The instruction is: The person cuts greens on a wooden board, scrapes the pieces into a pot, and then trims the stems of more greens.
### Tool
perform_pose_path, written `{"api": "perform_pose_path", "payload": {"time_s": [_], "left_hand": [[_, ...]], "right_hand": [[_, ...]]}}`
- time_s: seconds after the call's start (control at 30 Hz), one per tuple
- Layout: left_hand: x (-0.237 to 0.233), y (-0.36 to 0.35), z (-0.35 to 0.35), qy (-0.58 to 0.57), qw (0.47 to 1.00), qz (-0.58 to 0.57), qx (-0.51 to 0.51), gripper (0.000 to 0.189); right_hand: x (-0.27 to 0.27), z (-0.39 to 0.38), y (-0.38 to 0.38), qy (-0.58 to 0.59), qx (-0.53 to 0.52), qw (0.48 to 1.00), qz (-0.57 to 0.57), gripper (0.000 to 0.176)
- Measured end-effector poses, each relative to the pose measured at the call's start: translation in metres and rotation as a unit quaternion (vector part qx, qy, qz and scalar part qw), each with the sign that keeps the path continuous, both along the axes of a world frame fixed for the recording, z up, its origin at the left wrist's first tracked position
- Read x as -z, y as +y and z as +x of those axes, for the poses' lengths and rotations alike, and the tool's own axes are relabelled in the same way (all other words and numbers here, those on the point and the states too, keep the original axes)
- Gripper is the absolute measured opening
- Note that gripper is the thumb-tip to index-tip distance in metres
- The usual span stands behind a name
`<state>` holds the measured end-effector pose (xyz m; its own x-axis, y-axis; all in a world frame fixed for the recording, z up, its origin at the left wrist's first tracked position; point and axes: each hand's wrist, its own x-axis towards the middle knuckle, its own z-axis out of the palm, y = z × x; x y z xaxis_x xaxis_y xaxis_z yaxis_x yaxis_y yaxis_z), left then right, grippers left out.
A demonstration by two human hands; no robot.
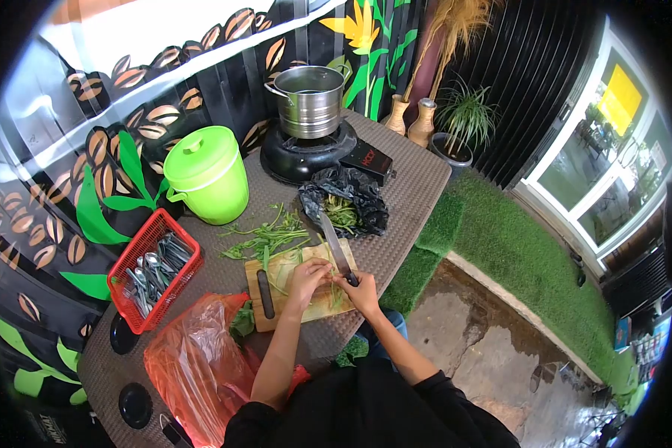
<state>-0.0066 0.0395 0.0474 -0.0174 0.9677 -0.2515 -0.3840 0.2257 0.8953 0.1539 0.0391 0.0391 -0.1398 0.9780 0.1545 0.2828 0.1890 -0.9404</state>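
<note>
My right hand (361, 293) grips a knife (336, 246) by its dark handle, with the long blade pointing away from me. Close beside it, my left hand (311, 278) has its fingers pinched together around thin green stems (334, 291). Both hands are over a wooden cutting board (306, 313), which has a long dark strip near its left side. More leafy green stems (272, 235) lie across and beyond the board's far edge. Just past the knife tip, an open black plastic bag (369, 209) contains cut green pieces (340, 215).
A steel pot (311, 104) stands on a black stove (299, 158) at the back. To the left are a lidded green bucket (209, 179) and a red basket (155, 224) of cutlery. An orange-red plastic bag (201, 366) lies near me. The table's right edge borders green turf (515, 239).
</note>
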Motion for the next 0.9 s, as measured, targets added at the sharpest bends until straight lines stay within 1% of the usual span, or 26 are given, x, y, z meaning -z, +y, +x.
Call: {"api": "perform_pose_path", "payload": {"time_s": [0.07,0.17,0.2,0.27,0.3,0.37,0.43,0.5,0.57,0.67,0.73,0.8,0.83,0.9], "left_hand": [[0.005,0.0,-0.001,-0.002,1.0,0.007,0.008,0.013],[0.005,-0.002,0.0,-0.003,1.0,-0.003,0.009,0.016],[0.004,-0.003,0.001,-0.024,1.0,-0.006,0.014,0.018],[0.002,-0.004,0.002,-0.044,0.999,-0.008,0.019,0.019],[0.002,-0.004,0.001,-0.056,0.998,-0.008,0.037,0.02],[0.002,-0.003,0.002,-0.067,0.996,-0.007,0.055,0.021],[0.005,-0.001,0.004,-0.133,0.99,-0.014,0.053,0.022],[0.007,0.0,0.006,-0.127,0.991,-0.015,0.049,0.023],[0.007,0.001,0.007,-0.121,0.992,-0.017,0.044,0.023],[0.006,0.002,0.01,-0.098,0.995,-0.005,0.031,0.023],[0.005,0.001,0.01,-0.128,0.992,-0.009,-0.006,0.023],[0.004,0.002,0.008,-0.139,0.99,-0.006,-0.004,0.022],[0.005,0.002,0.007,-0.15,0.989,-0.004,0.001,0.022],[0.006,0.004,0.005,-0.15,0.989,-0.002,0.004,0.021]], "right_hand": [[-0.002,0.002,0.0,0.027,-0.025,0.999,-0.024,0.025],[-0.002,0.008,0.003,0.0,-0.033,0.999,-0.012,0.023],[-0.003,0.009,0.003,-0.001,-0.032,0.999,-0.012,0.023],[-0.005,0.011,0.006,0.009,-0.012,1.0,0.011,0.022],[-0.006,0.013,0.007,0.009,-0.012,1.0,0.011,0.022],[-0.006,0.015,0.011,-0.03,0.03,0.998,0.042,0.023],[-0.014,0.014,0.012,-0.018,0.042,0.998,0.03,0.022],[-0.019,0.014,0.01,-0.007,0.055,0.998,0.018,0.022],[-0.02,0.013,0.006,-0.127,0.087,0.985,0.072,0.024],[-0.038,0.007,-0.008,-0.116,0.094,0.987,0.065,0.028],[-0.039,0.007,-0.012,-0.095,0.078,0.99,0.071,0.028],[-0.038,0.012,-0.013,-0.119,0.024,0.992,0.039,0.027],[-0.033,0.013,-0.013,-0.12,0.021,0.992,0.039,0.027],[-0.023,0.015,-0.008,-0.082,-0.008,0.996,0.041,0.026]]}}
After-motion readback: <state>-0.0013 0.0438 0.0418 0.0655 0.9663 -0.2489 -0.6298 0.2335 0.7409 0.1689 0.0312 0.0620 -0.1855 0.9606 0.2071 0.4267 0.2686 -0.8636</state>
